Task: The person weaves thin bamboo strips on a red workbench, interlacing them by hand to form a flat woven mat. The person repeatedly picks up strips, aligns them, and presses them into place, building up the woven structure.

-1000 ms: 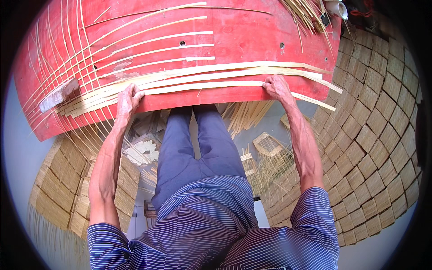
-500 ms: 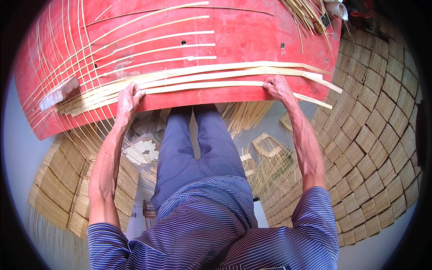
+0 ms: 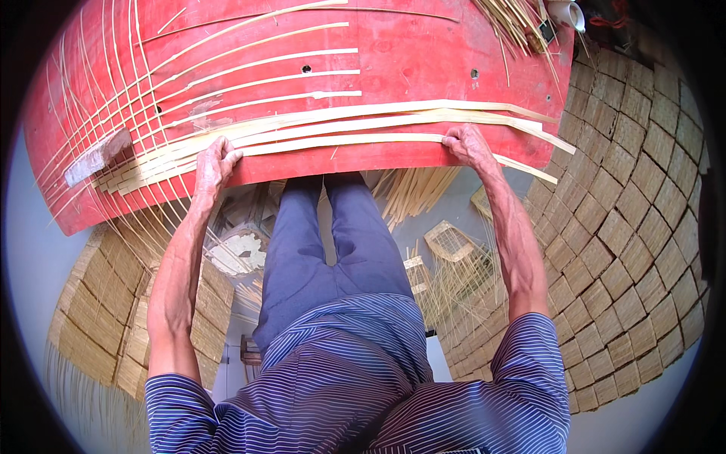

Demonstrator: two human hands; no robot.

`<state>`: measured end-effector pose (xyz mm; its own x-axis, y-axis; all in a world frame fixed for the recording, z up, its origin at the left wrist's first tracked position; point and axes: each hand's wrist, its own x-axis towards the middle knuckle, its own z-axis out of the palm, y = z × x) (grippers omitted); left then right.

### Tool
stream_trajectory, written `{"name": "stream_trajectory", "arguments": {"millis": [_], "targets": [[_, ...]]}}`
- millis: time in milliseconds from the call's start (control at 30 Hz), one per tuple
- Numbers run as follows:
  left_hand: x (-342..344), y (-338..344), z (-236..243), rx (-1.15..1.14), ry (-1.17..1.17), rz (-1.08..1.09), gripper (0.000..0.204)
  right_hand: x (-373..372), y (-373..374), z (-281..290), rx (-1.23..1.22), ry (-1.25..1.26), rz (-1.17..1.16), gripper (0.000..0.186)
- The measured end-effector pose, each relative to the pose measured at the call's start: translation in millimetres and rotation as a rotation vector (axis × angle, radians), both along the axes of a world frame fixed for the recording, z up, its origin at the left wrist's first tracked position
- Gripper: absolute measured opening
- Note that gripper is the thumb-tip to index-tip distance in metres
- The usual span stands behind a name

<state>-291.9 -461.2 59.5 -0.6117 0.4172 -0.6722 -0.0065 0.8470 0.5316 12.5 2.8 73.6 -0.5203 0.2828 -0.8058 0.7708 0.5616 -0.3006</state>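
Both hands grip the nearest pale bamboo strip (image 3: 340, 141), which runs left to right along the front of a red board (image 3: 423, 76). My left hand (image 3: 216, 164) is closed on it near the crossing strips. Farther right, my right hand (image 3: 467, 145) pinches the same strip, whose end sticks out past the fist. Just behind lie several more long bamboo strips (image 3: 363, 121), side by side. At the left, thin upright strips cross the long ones in an open woven grid (image 3: 140, 102). A whitish block (image 3: 98, 157) rests on the grid's left part.
Stacked woven squares (image 3: 628, 219) fill the right side, and more woven pieces (image 3: 94, 303) stand at lower left. A bundle of thin strips (image 3: 514, 26) and a white cup (image 3: 569, 15) sit at the far right. Loose strips (image 3: 416, 193) lie below the board's front edge.
The view has shifted very slightly. Both hands keep their hold on the strip, and nothing else has visibly moved.
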Motion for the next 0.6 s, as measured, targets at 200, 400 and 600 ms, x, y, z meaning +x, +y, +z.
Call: {"name": "stream_trajectory", "arguments": {"millis": [200, 400, 600], "targets": [[0.8, 3.0, 1.7, 0.004, 0.0, 0.002, 0.022, 6.1, -5.9, -4.5, 0.154, 0.053, 0.133, 0.023], [0.6, -0.8, 0.2, 0.002, 0.014, -0.001, 0.021, 3.2, -16.8, -3.4, 0.265, 0.034, 0.18, 0.023], [0.4, 0.8, 1.8, 0.001, 0.014, -0.007, 0.021, 6.9, -23.8, -10.2, 0.388, 0.057, 0.224, 0.023]]}}
